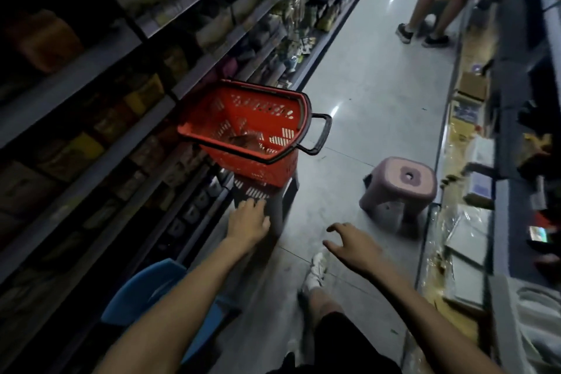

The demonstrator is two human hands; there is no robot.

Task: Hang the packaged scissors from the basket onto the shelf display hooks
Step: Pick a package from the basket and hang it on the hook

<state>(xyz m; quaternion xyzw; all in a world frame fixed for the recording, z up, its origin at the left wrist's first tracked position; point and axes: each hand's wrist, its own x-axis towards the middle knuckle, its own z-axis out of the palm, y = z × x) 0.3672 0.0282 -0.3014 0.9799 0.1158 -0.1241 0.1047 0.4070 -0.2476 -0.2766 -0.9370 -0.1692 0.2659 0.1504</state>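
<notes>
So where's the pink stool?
In the head view the pink stool stands on the aisle floor, right of the red basket and just beyond the right hand.

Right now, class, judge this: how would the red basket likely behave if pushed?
The basket probably tips easily: it sits tilted atop a dark stand. It looks nearly empty, so likely light. Its slotted plastic walls seem stiff.

The red perforated plastic basket (pixel 243 130) looks smooth; its black plastic handle (pixel 318 135) matt. Pale floor tiles (pixel 364 70) shine glossy. The pink plastic stool (pixel 397 188) looks dull.
</notes>
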